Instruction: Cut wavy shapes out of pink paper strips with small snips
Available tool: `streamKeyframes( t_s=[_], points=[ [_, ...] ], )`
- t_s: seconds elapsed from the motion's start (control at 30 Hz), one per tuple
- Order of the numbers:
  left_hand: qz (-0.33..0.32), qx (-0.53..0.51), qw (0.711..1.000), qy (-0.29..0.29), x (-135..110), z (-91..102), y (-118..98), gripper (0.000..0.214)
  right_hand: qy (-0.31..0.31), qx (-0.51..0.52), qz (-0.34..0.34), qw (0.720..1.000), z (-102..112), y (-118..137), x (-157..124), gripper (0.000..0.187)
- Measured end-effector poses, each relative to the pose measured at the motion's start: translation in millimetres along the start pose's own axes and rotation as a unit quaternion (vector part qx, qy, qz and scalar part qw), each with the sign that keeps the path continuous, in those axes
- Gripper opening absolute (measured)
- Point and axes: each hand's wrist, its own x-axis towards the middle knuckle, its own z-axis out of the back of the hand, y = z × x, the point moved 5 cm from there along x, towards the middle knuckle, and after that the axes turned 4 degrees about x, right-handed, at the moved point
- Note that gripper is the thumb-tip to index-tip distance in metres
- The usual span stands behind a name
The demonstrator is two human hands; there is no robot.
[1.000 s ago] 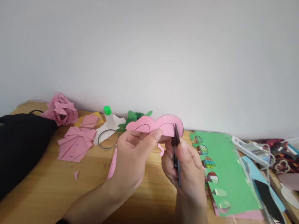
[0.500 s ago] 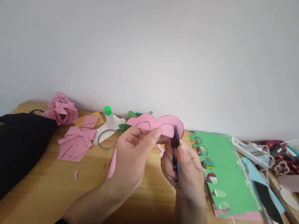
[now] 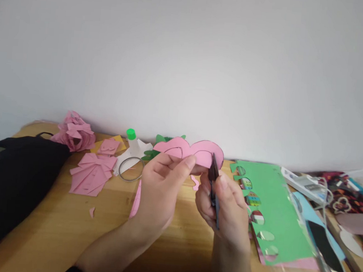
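My left hand [image 3: 165, 181] pinches the lower edge of a pink paper cutout [image 3: 203, 156] between thumb and fingers. The cutout has a scalloped top, and dark curved lines are drawn on it. In my right hand [image 3: 226, 202] is a pair of dark scissors [image 3: 214, 172], its handles wrapped by the fingers. The blades point up and lie against the right part of the cutout, near a drawn curve. How far the blades are apart I cannot tell. Both hands are raised above the wooden table [image 3: 185, 245].
Left lie a black bag [image 3: 17, 181], a pleated pink paper piece [image 3: 92, 175], a pink paper flower [image 3: 75, 132], a green-capped glue stick [image 3: 132, 140] and a metal ring [image 3: 120, 169]. Right are green paper sheets [image 3: 276, 214], a power strip [image 3: 300, 183] and blue paper [image 3: 333, 236].
Almost nothing differs. The scissors and the right end of the pink cutout have shifted very slightly; both hands keep their hold.
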Motion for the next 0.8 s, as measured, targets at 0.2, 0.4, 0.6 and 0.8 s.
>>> streamKeyframes(
  t_s=[0.2,0.4,0.6,0.8],
  points=[
    [0.002,0.006,1.0,-0.001,0.5,0.6,0.3,0.014,0.002,-0.002,0.0,1.0,1.5,-1.0,0.5,0.036],
    [-0.012,0.017,1.0,0.011,1.8,2.6,0.1,0.014,0.009,0.002,0.001,1.0,0.5,-0.2,-0.7,0.037],
    [-0.023,0.029,0.999,0.015,1.2,5.8,-1.2,0.017,0.012,0.003,0.0,1.0,-2.0,-0.1,-1.4,0.037],
    [-0.025,0.027,0.999,0.018,2.5,6.0,-0.9,0.016,0.009,0.018,-0.005,1.0,-2.4,-0.9,0.2,0.037]
  ],
)
